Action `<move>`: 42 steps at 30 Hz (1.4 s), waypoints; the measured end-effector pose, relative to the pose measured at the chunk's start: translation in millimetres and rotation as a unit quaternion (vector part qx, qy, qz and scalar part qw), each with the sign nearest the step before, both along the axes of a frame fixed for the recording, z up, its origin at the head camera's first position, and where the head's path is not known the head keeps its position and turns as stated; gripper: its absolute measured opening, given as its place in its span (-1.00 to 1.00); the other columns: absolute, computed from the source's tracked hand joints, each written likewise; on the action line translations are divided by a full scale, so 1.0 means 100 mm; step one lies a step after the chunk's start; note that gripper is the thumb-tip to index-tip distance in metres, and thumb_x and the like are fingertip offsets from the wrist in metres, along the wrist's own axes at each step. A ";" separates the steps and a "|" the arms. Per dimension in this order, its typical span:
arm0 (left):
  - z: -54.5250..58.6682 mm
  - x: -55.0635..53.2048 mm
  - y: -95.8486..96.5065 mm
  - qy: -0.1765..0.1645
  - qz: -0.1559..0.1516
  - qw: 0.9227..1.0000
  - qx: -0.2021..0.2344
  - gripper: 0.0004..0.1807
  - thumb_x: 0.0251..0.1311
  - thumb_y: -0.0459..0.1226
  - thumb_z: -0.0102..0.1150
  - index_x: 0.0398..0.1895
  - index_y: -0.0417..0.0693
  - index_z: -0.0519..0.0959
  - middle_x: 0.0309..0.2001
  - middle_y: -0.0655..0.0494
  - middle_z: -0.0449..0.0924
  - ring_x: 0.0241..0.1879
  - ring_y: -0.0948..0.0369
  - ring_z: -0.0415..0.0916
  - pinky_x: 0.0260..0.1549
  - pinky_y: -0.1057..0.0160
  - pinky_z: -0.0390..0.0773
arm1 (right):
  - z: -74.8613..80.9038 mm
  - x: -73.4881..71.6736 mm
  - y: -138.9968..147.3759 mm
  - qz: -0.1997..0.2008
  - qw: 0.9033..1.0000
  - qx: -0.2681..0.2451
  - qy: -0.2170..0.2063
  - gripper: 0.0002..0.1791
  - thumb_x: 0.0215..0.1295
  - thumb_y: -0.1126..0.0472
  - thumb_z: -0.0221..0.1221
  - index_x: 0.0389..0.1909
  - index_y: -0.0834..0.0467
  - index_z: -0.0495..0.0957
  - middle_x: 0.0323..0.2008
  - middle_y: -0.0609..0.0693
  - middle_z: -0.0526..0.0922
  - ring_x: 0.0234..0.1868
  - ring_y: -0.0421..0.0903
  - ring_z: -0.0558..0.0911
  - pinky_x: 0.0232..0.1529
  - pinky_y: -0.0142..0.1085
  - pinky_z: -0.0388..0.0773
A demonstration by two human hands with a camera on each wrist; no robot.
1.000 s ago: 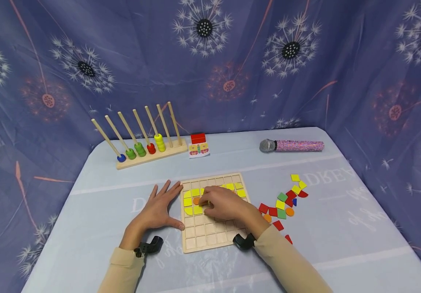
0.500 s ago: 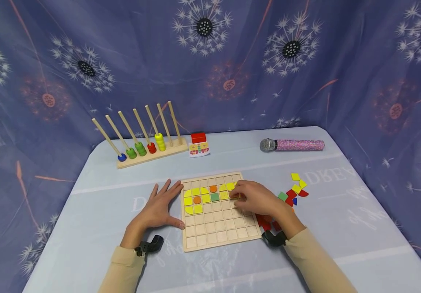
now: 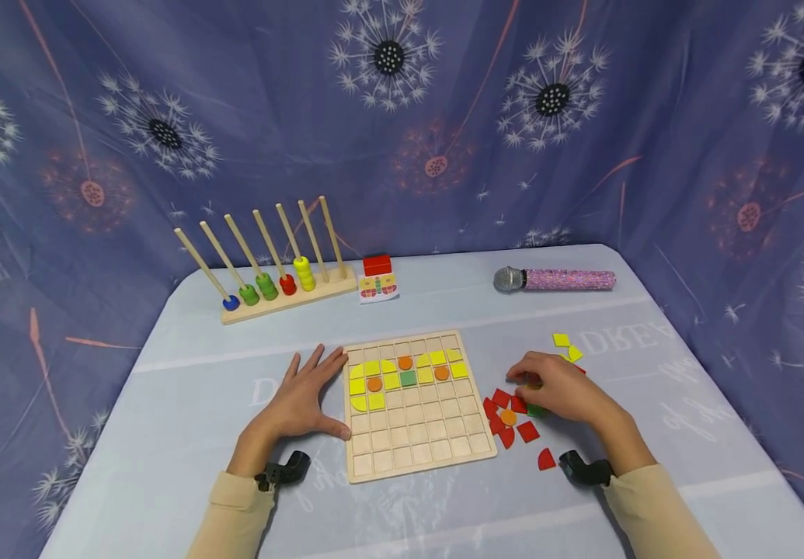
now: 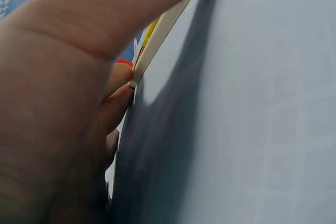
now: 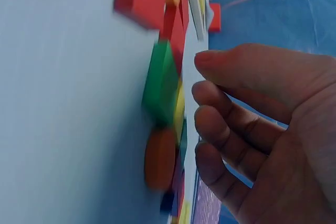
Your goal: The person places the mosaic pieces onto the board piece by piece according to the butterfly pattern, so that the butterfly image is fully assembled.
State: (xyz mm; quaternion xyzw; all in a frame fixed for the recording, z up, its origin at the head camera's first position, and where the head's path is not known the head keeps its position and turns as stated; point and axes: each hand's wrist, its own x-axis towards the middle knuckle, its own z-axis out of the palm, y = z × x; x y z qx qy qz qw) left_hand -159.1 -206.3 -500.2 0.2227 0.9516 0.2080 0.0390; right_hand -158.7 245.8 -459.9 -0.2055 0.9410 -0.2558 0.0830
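Note:
A wooden grid board [image 3: 402,446] lies flat on the table, its upper rows partly filled with yellow tiles [image 3: 377,401], orange discs [image 3: 441,373] and a green square [image 3: 408,378]. Spread fingers and thumb of my left hand [image 3: 301,400] touch the board's left edge; the left wrist view shows this hand [image 4: 58,93] low beside the rim. My right hand [image 3: 565,387] hovers over loose tiles right of the board. In the right wrist view, the fingers of this hand [image 5: 262,124] bend loosely with nothing between them, near a green tile [image 5: 161,85] and an orange disc [image 5: 160,158].
Red tiles [image 3: 528,432] lie scattered beside the board, with yellow tiles [image 3: 561,340] farther back. At the back stand a peg abacus [image 3: 290,296] with coloured beads, a red block [image 3: 377,265] with a pattern card [image 3: 377,288], and a glittery microphone [image 3: 562,279].
My right hand has moved from the middle of the board to its right side, then off to the loose tiles. An orange disc now shows where it was. My left hand stays put.

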 end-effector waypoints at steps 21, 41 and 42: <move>0.00 0.00 0.00 -0.001 -0.002 1.000 0.001 0.46 -0.61 0.55 0.27 0.51 0.10 0.09 0.50 0.19 -0.01 0.48 0.03 -0.29 0.35 -0.17 -0.38 | 0.03 0.14 0.26 -0.036 0.997 0.065 -0.006 -0.68 0.03 0.22 0.41 -0.12 0.12 0.72 -0.38 -0.17 0.49 -0.37 -0.18 0.44 -0.35 -0.29 0.50; -0.02 0.00 0.00 0.004 -0.001 1.000 -0.002 0.47 -0.63 0.55 0.28 0.51 0.10 0.11 0.49 0.20 0.00 0.48 0.03 -0.27 0.34 -0.18 -0.36 | -0.01 0.12 0.26 -0.045 0.995 0.089 0.017 -0.67 0.01 0.21 0.42 -0.13 0.10 0.73 -0.35 -0.15 0.48 -0.35 -0.16 0.43 -0.32 -0.27 0.51; -0.02 0.00 0.00 0.005 -0.001 1.000 -0.003 0.47 -0.63 0.55 0.28 0.51 0.10 0.10 0.49 0.20 0.00 0.48 0.03 -0.27 0.34 -0.18 -0.36 | -0.02 0.11 0.27 -0.045 0.995 0.089 0.018 -0.67 0.01 0.21 0.42 -0.13 0.11 0.73 -0.35 -0.15 0.48 -0.35 -0.16 0.43 -0.33 -0.28 0.51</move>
